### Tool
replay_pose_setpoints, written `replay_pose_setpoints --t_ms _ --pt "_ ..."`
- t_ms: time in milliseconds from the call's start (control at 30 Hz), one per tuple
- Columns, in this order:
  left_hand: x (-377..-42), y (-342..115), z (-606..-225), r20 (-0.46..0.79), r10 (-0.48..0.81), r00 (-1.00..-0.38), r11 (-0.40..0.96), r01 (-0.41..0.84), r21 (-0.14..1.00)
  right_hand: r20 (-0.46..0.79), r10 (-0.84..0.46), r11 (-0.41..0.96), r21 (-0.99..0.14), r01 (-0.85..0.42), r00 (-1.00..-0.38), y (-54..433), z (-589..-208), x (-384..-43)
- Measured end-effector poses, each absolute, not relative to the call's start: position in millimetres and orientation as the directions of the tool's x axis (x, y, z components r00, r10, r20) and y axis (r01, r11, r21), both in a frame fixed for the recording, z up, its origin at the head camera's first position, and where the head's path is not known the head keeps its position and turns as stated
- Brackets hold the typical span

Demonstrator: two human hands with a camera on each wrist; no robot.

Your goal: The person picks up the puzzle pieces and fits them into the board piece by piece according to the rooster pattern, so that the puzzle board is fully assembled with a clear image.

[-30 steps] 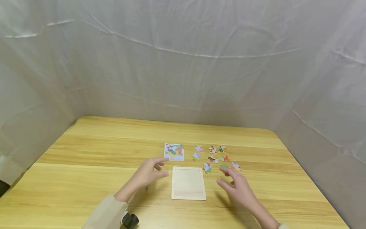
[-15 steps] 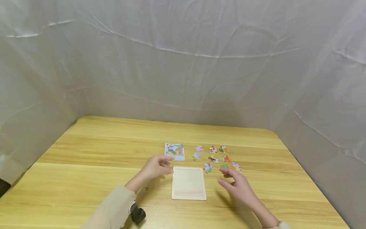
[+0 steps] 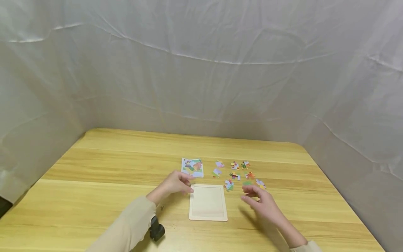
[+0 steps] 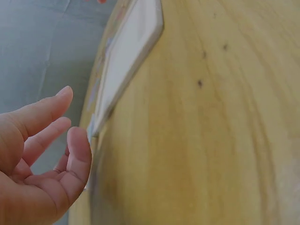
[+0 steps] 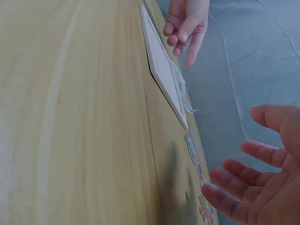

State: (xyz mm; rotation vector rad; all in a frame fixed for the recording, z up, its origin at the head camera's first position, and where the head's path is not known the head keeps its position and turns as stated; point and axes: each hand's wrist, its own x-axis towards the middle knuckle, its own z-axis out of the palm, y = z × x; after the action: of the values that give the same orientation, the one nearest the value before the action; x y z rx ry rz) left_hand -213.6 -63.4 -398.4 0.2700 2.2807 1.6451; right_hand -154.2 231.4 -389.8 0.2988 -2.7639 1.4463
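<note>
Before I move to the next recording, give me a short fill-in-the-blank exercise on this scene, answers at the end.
In the head view, the puzzle pieces lie to the ____ of the picture card.
There, the pale tray shows ____ the left hand and the right hand.
Of the picture card and the puzzle pieces, the left hand is nearer the ____.
Missing words: right; between; picture card.

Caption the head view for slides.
Left hand and right hand flank a wooden puzzle tray, jigsaw pieces and picture sheet nearby.
</note>
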Motion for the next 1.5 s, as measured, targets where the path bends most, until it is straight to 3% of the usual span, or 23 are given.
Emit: replay_pose_setpoints --t_ms 1033,1500 --pt "-220 -57 -412 -0.126 0.256 -0.958 0.382 -0.02 0.924 0.052 -0.27 0.5 -0.846 -0.186 -0.961 236 -394 -155" --pt "-217 -59 -413 -0.137 0.236 -0.962 0.419 -0.026 0.908 -0.024 -0.229 0.366 -0.929 -0.063 -0.973 239 -388 -171"
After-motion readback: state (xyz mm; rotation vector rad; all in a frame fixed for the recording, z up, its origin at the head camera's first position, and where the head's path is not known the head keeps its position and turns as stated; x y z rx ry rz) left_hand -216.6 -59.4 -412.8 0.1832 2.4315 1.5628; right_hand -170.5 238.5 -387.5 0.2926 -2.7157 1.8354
